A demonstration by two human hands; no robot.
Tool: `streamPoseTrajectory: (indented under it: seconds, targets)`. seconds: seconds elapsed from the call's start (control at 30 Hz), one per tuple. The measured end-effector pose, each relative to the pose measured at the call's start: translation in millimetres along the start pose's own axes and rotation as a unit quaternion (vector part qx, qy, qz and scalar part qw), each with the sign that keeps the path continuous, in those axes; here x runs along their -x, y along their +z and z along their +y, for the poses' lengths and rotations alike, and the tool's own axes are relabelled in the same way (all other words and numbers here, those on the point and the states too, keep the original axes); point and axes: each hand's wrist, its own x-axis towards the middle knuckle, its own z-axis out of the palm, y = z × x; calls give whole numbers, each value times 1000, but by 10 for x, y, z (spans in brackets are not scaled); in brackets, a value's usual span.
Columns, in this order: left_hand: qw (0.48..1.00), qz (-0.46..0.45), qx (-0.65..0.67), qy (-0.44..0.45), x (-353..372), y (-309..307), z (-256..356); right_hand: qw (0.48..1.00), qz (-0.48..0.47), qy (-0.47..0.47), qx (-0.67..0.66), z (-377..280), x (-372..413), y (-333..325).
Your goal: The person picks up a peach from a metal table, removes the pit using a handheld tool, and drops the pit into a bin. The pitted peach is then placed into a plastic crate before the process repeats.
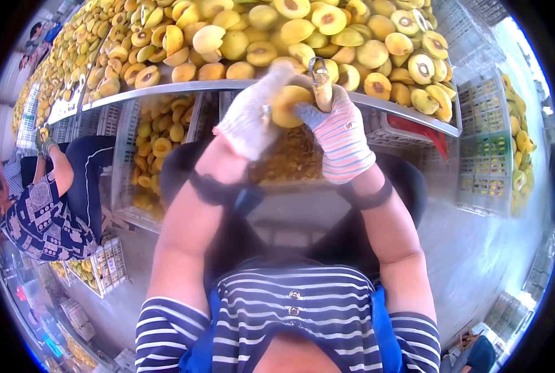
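Both my hands wear light knit gloves and meet at the table's front edge. My left hand (252, 115), blurred by motion, is closed on a yellow halved fruit (290, 106). In my right hand (341, 127), whose glove has coloured stripes, is a pitting tool (322, 88) with a wooden handle and a curved metal loop at its upper end. The tool stands upright just right of the fruit, and a dark fingertip of the right glove is near the fruit. Behind them, many halved yellow fruits (262, 53) lie heaped on the table.
A metal table edge (184, 86) runs across in front. Crates of fruit stand at the left (128, 155) and right (484, 146). Below my hands is a container of brown scraps (287, 158). A co-worker (54, 205) sits at the left.
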Motion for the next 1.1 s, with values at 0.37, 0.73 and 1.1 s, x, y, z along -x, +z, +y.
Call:
streamPoseTrajectory:
  seconds: [0.37,0.73,1.1]
  targets:
    - [980,66,183,-27,-151,-76,14,957,-110,-54,264,244,-79,181]
    - [968,-14,242,-62,-96,-138,30,896,-352,235,-137,147,64,-45]
    - [485,283,-826,50,351,-1078,849,742,-254,-19,620,-122,64,-155]
